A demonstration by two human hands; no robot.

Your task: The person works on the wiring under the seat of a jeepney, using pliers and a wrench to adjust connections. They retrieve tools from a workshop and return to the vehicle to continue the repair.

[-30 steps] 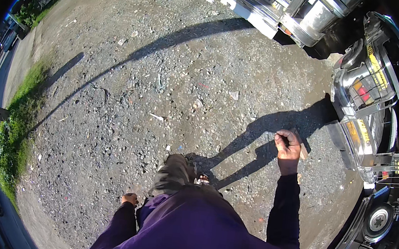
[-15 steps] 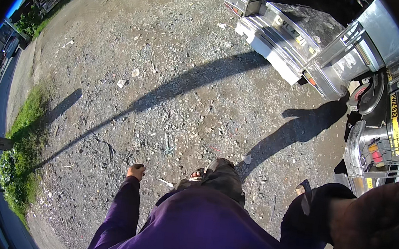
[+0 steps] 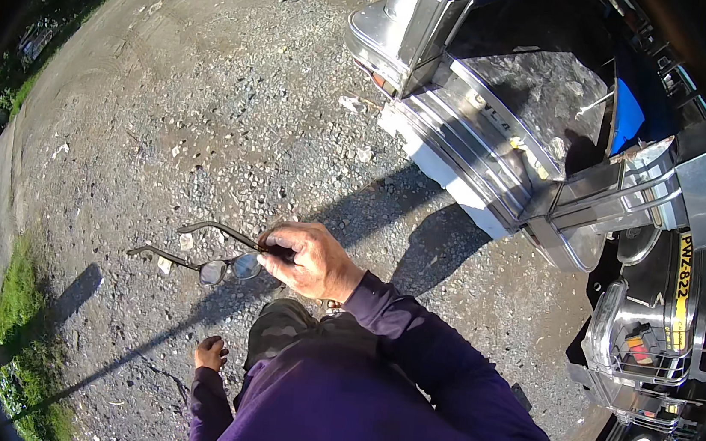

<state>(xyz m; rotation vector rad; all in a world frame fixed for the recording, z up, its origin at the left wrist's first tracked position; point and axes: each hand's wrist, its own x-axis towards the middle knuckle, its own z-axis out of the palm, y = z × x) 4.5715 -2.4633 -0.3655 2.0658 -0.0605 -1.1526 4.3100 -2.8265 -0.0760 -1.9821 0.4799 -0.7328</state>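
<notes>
A pair of dark-framed eyeglasses (image 3: 214, 272) hangs out over the gravel, both temple arms unfolded and pointing left. My right hand (image 3: 310, 259) pinches them at their right end, thumb and fingers closed together. Lower down, my left hand (image 3: 210, 352) hangs beside my camouflage trousers (image 3: 282, 325), its fingers curled in. Whatever may lie inside that left palm is hidden. The left hand touches neither the glasses nor the right hand.
Gravel ground (image 3: 207, 136) spreads ahead. A silver metal vehicle (image 3: 482, 139) with a stepped rear stands at the upper right. Another vehicle (image 3: 650, 338), with a wire basket on its front, is at the right. Grass (image 3: 18, 297) borders the road at left.
My right hand has come from the lower right, close to the camera, to the middle, where the glasses now show in it. The left hand sits slightly lower. The view has shifted.
</notes>
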